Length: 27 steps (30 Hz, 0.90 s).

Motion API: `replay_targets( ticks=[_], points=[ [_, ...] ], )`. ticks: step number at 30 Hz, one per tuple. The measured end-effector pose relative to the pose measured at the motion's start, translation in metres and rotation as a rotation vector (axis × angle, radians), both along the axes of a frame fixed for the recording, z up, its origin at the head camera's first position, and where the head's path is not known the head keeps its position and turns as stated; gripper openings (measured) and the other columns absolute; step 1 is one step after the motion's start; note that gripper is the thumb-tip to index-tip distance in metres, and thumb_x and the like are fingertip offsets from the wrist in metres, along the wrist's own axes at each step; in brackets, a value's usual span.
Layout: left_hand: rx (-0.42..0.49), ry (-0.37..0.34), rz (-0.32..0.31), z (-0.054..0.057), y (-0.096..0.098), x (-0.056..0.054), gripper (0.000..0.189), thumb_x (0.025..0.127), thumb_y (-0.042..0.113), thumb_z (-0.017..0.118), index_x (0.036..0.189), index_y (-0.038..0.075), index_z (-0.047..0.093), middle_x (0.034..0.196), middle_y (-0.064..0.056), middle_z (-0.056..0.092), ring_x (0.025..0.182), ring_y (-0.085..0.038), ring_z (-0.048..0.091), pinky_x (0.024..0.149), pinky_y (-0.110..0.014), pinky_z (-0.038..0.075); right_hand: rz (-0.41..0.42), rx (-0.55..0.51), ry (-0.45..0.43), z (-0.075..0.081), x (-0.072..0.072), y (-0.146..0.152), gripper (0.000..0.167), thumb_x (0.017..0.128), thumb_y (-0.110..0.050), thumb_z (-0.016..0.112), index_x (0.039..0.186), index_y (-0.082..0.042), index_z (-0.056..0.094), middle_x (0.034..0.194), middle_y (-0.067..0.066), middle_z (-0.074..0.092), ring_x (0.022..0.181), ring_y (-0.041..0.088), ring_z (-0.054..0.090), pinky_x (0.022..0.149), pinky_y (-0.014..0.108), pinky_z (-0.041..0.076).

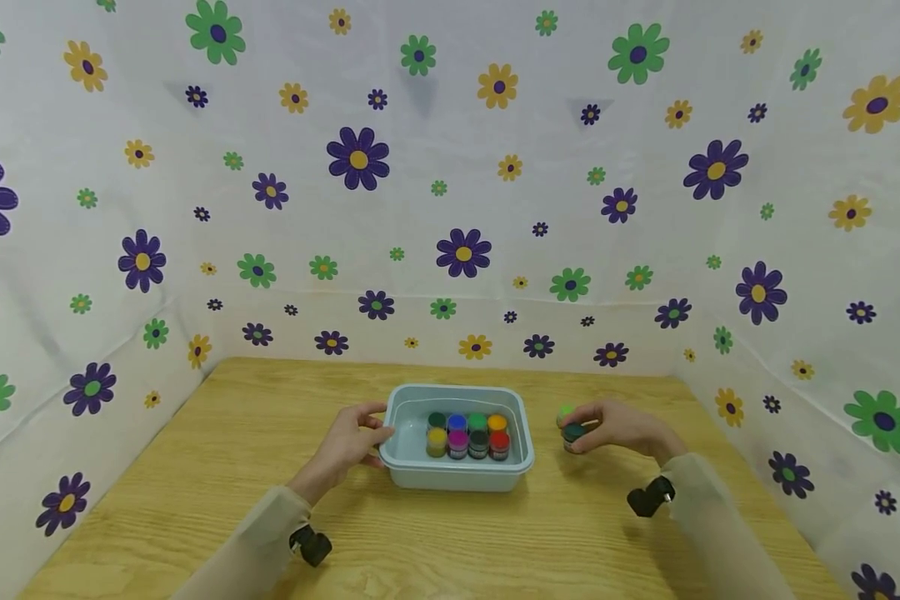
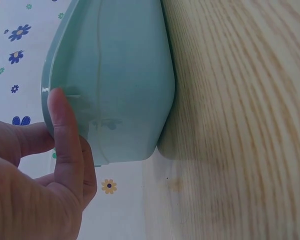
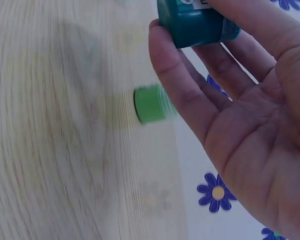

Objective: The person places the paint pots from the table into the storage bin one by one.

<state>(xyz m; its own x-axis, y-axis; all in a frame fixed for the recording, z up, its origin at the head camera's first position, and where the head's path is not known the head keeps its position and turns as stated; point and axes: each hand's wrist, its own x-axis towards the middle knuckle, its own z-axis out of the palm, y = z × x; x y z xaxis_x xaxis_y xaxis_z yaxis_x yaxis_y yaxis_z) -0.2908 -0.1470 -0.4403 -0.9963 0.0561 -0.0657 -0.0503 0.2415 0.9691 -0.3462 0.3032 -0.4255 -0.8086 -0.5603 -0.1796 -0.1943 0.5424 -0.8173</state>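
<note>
A pale blue plastic tub (image 1: 457, 478) stands on the wooden table, with several small paint jars inside, among them a yellow jar (image 1: 437, 442) and a red jar (image 1: 499, 445). My left hand (image 1: 348, 443) grips the tub's left rim, thumb and fingers on either side of it in the left wrist view. To the right of the tub, my right hand (image 1: 621, 429) holds a dark teal paint jar (image 3: 197, 22) between thumb and fingers. Just beyond it a light green jar (image 3: 151, 104) stands on the table, partly behind the right hand in the head view.
The wooden table (image 1: 270, 433) runs back to a white flower-printed sheet (image 1: 450, 192) that also hangs along both sides. Bare wood lies left of the tub and in front of it. A small black device (image 1: 651, 497) is strapped at the right wrist.
</note>
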Motion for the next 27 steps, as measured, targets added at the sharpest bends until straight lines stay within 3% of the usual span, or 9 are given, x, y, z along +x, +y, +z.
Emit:
replay_targets(
  ticks=[5,11,16,20,27],
  points=[
    [-0.007,-0.005,0.004,0.0,0.001,0.0,0.045,0.093,0.005,0.065,0.137,0.003,0.054,0.103,-0.015,0.053,0.073,-0.02,0.061,0.056,-0.043,0.061,-0.026,-0.016,-0.002,0.001,0.0,-0.014,0.054,0.084,-0.024,0.078,0.129,0.0,0.059,0.123,0.011,0.066,0.11,0.024,0.06,0.096,0.035,0.053],
    [-0.001,-0.005,0.006,0.0,0.001,0.0,0.045,0.093,0.005,0.065,0.137,0.003,0.054,0.103,-0.015,0.053,0.073,-0.02,0.062,0.056,-0.043,0.061,-0.037,-0.104,-0.067,0.01,0.004,-0.035,0.058,0.084,-0.021,0.079,0.13,0.004,0.056,0.119,0.01,0.066,0.106,0.022,0.062,0.092,0.034,0.055],
    [0.009,-0.009,0.008,-0.001,0.001,-0.001,0.045,0.093,0.004,0.065,0.137,0.003,0.054,0.102,-0.014,0.053,0.072,-0.02,0.061,0.054,-0.04,0.06,-0.017,-0.159,-0.091,0.017,0.008,-0.049,0.051,0.085,-0.019,0.078,0.127,0.001,0.059,0.116,0.009,0.067,0.105,0.022,0.062,0.091,0.034,0.057],
    [0.013,-0.014,0.013,-0.001,0.001,0.0,0.046,0.093,0.005,0.065,0.137,0.004,0.054,0.101,-0.013,0.053,0.072,-0.02,0.062,0.052,-0.039,0.06,-0.009,-0.171,-0.084,0.022,0.009,-0.057,0.047,0.084,-0.018,0.078,0.125,-0.002,0.062,0.119,0.01,0.066,0.106,0.022,0.062,0.093,0.035,0.056],
    [0.016,-0.01,0.014,-0.001,0.001,0.0,0.046,0.093,0.005,0.066,0.137,0.005,0.055,0.102,-0.013,0.053,0.072,-0.02,0.061,0.052,-0.039,0.06,-0.027,-0.188,-0.082,0.023,0.01,-0.069,0.056,0.083,-0.02,0.08,0.131,-0.001,0.058,0.128,0.014,0.063,0.111,0.02,0.061,0.098,0.036,0.054]
  ],
)
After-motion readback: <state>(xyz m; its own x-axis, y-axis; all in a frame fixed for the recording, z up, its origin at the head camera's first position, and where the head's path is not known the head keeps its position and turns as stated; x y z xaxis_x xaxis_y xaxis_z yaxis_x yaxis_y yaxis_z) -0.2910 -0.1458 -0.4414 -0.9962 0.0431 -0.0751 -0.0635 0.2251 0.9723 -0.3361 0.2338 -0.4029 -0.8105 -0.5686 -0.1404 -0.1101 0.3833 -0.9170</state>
